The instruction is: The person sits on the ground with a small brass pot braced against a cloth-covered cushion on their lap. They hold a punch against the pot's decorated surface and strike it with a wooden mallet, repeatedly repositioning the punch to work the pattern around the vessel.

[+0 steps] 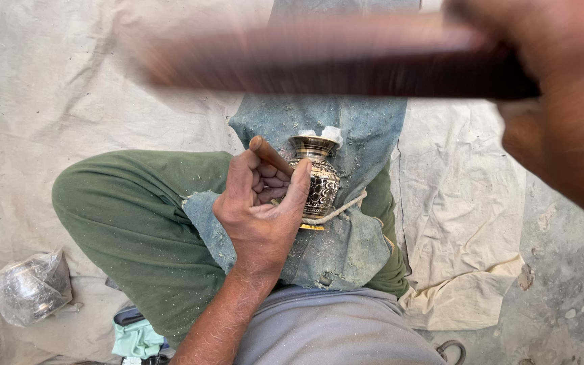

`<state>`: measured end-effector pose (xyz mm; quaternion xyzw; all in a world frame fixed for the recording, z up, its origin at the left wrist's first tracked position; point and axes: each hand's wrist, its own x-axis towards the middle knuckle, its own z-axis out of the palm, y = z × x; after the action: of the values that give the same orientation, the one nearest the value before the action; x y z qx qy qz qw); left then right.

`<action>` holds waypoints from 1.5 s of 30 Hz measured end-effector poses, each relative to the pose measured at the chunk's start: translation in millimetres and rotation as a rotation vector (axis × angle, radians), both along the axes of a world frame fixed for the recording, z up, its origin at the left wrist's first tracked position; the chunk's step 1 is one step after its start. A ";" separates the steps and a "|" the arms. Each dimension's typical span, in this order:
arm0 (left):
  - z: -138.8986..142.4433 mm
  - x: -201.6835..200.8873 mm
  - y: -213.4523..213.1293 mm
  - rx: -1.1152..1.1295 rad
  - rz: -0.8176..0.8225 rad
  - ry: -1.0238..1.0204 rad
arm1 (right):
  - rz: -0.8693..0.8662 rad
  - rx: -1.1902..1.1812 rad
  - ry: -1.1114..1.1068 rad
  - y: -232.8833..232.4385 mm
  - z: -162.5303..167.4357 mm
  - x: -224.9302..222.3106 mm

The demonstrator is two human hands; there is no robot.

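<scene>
The person sits cross-legged on a pale, creased cloth sheet (69, 101) spread over the ground, green trousers (130, 216) dusted with fine filings. A worn blue-grey denim rag (346, 128) is draped over the lap, seemingly as a pad and a catch for the chips.

On that rag lies a small engraved brass vase with a flared neck and patterned belly (319, 181), tipped with its mouth pointing away from the person. A light twisted cord (338, 211) loops round its base, probably to keep it from rolling.

The left hand (261, 203) curls around the vase's near side, thumb laid along the belly, and its fingers pinch a thin brown rod-like tool (270, 155) slanted toward the neck, which looks like a chisel being steadied on the metal.

The right hand (562, 101) is raised close to the camera, clenched around a long dark wooden bar (319, 61) that is heavily blurred, so its exact shape is unclear.

Off by the left knee sits a crumpled clear plastic bag with something silvery inside (32, 287).
</scene>
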<state>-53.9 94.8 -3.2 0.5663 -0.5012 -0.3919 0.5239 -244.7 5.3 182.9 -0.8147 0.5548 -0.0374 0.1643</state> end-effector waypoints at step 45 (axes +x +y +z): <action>17.5 28.4 -58.0 0.034 -0.517 0.051 | -0.274 0.093 0.100 65.7 -79.3 -144.6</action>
<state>-25.5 36.7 14.4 0.4180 -0.6094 -0.5352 0.4093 -389.3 71.0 103.6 -0.7237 0.6695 0.0071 0.1674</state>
